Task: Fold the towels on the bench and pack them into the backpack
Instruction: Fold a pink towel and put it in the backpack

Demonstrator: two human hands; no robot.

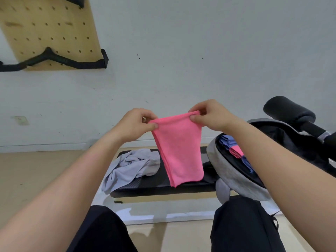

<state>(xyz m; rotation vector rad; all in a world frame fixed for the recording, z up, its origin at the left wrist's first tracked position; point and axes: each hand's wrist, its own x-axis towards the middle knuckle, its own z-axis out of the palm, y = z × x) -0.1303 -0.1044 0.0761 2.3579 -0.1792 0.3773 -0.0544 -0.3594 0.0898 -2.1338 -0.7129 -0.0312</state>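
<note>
Pink towel (179, 151), folded, is being held up over the bench (156, 182), top corners being pinched by left hand (137, 122) and right hand (211, 115). Backpack (234, 171) is lying open alongside.

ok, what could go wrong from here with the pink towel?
The pink towel hangs in mid-air, pinched only at its top edge by left hand and right hand; the folded layers may slip apart below.
The grey towel lies crumpled, drooping over the bench edge; it might slide off.
The backpack already holds folded towels; space may get tight.
</note>
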